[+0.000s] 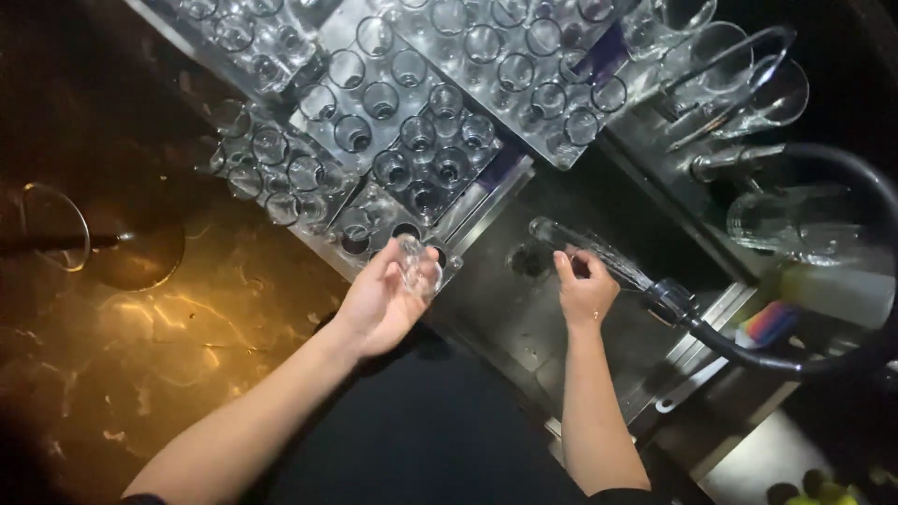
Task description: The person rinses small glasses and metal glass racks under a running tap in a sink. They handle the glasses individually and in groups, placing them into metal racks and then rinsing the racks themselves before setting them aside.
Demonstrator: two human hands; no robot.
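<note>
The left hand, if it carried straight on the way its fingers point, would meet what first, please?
Probably the clear rack of small glasses just beyond the left hand, which holds a small glass; depth is hard to judge.

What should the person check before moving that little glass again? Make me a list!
1. Left hand grips the small clear glass: ok, fingers wrap it.
2. Free hole in the clear rack near the glass: ok, dark empty holes sit just below it.
3. Right hand away from the glass: ok, it is over the sink.
4. Water from the spray hose turned off: not ok, a stream runs past the right hand.
5. Glass rinsed clean: cannot tell, too dark.
</note>
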